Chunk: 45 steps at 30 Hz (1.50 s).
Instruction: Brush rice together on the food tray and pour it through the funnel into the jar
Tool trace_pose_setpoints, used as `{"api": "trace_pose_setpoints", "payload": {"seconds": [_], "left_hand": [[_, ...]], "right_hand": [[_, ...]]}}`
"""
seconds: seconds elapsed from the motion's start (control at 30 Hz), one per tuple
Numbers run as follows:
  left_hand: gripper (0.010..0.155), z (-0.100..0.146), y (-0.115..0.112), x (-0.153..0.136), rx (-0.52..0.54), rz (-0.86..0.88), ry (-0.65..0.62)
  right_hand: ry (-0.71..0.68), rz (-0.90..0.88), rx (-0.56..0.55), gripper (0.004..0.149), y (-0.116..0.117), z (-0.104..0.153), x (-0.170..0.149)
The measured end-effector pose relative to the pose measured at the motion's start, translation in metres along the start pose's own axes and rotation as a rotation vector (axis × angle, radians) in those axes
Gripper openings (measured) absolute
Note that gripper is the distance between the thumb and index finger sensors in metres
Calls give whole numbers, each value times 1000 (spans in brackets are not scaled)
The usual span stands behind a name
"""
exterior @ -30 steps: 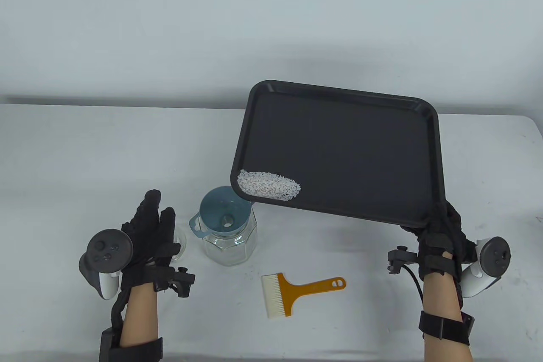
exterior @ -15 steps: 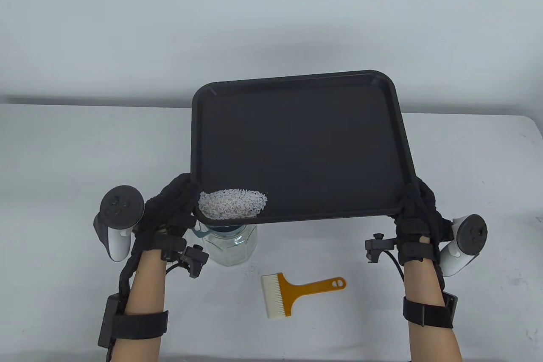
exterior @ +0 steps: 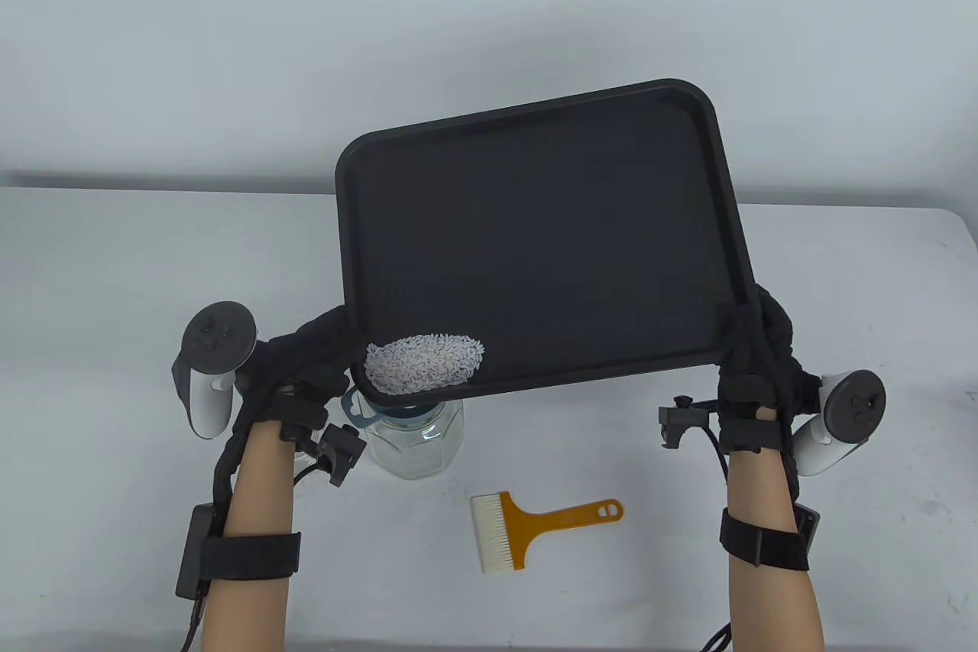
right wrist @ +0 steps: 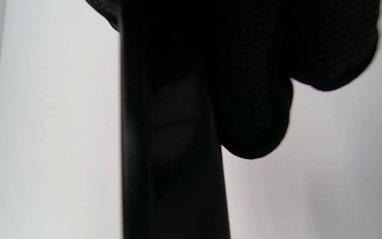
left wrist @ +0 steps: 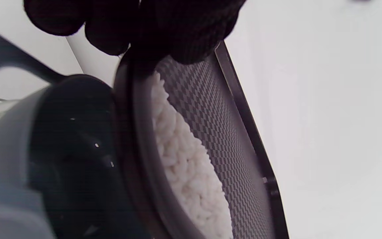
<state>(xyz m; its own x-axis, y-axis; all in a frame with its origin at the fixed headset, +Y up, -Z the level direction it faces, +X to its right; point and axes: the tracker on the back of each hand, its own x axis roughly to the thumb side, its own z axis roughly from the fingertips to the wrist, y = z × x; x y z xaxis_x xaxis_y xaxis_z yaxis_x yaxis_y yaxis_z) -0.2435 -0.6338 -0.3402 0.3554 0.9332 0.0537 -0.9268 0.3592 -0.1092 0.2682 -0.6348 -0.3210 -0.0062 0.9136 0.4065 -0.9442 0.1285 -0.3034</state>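
Note:
Both hands hold the black food tray (exterior: 550, 239) up in the air, tilted so its near left corner is lowest. A pile of white rice (exterior: 424, 361) lies in that corner, right above the blue funnel (exterior: 359, 411) sitting in the glass jar (exterior: 416, 446). My left hand (exterior: 317, 358) grips the tray's near left corner. My right hand (exterior: 756, 354) grips the near right corner. The left wrist view shows the rice (left wrist: 184, 166) against the tray rim (left wrist: 128, 132) with the funnel (left wrist: 61, 149) beside it. In the right wrist view my fingers (right wrist: 254, 83) curl round the tray edge (right wrist: 134, 132).
A brush (exterior: 535, 526) with an orange handle and white bristles lies on the white table (exterior: 114, 285) in front of the jar, between my two arms. A few stray grains lie near the jar's base.
The tray swung left over the jar, my left hand took hold of its near left corner, and the right side has risen, tilting the rice corner down over the funnel.

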Motion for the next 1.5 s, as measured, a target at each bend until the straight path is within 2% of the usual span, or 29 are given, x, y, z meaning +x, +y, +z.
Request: {"api": "trace_pose_setpoints", "payload": {"seconds": [0.2,0.5,0.97,1.5], "left_hand": [[56,-10,-7,2,33,-117,-2],[55,-12,-12,-1,77,-230,-5],[53,-11,-16,-5,113,-290,0],[52,-11,-14,-3,135,-359,6]], "right_hand": [[-61,21,-10,50,-2,-1,10],[-175,69,5,51,4,5,35],[-339,136,29,50,14,17,70],[-430,158,50,50,20,28,89]]}}
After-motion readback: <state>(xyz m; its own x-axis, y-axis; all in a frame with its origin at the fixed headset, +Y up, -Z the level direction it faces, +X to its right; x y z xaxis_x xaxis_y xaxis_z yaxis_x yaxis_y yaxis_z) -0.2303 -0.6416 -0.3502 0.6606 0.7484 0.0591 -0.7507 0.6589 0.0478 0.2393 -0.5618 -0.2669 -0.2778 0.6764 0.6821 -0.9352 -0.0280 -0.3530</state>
